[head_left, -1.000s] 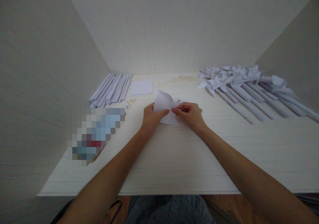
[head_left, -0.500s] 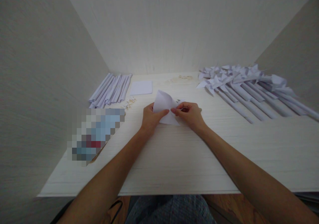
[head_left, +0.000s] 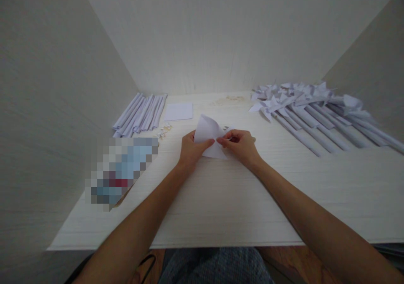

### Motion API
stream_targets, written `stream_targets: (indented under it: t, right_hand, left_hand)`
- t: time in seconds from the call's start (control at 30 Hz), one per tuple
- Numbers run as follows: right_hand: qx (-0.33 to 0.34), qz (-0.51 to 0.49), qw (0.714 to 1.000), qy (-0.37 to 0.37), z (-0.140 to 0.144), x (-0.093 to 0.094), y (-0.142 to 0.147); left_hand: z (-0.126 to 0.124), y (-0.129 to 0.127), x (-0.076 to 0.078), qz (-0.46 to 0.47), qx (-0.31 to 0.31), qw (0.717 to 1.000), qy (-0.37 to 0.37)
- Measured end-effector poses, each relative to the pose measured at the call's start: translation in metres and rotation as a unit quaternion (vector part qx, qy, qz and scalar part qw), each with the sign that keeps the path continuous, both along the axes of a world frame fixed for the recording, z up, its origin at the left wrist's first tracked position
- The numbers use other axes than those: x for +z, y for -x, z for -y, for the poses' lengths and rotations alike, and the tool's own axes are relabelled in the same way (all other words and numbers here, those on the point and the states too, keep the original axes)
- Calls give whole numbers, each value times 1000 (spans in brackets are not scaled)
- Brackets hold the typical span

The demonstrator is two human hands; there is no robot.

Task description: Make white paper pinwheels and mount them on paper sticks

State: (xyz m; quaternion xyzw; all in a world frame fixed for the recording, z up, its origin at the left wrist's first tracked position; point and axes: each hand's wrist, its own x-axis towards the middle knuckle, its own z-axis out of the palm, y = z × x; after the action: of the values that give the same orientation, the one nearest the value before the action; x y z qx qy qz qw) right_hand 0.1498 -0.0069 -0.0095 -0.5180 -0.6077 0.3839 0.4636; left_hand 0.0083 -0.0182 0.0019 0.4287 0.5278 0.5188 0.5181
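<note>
A white sheet of paper [head_left: 206,130] is held up above the middle of the table, its upper part curling and a flap bent toward the centre. My left hand [head_left: 191,149] grips the sheet from the left, thumb pressed near its middle and fingers behind it. From the right, my right hand [head_left: 241,145] pinches the paper close to that thumb, fingertips together. Behind my right hand shows a bit of a small greyish thing, and a tan end sticks out past the knuckles; both are mostly hidden, so I cannot tell what they are.
Several rolled paper tubes [head_left: 140,113] lie at the back left beside a square of white paper [head_left: 179,111]. Small pale bits [head_left: 164,130] lie nearer. A blurred-out flat object [head_left: 126,170] rests at left. Paper pinwheels [head_left: 303,107] on tube sticks are piled right. Walls enclose three sides.
Almost nothing differs. Both hands keep their hold on the sheet, whose curled upper part has shifted very slightly right.
</note>
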Motion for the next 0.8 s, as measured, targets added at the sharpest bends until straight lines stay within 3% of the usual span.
stream_targets:
  t: [0.43,0.6,0.73,0.8]
  right_hand:
    - [5,-12,1000,-5,1,0,1]
    - [-5,-30,1000,-3,3,1,3]
    - [-38,-182,982,-22,8,0,10]
    - [-21,-263,965,-7,11,-1,14]
  left_hand:
    - [-1,2,0,5,-8,1000,-8]
    - [1,-1,1,10,18,1000,-11]
    - [2,-5,-1,34,43,998,-21]
    - [3,-7,-2,47,49,997,-26]
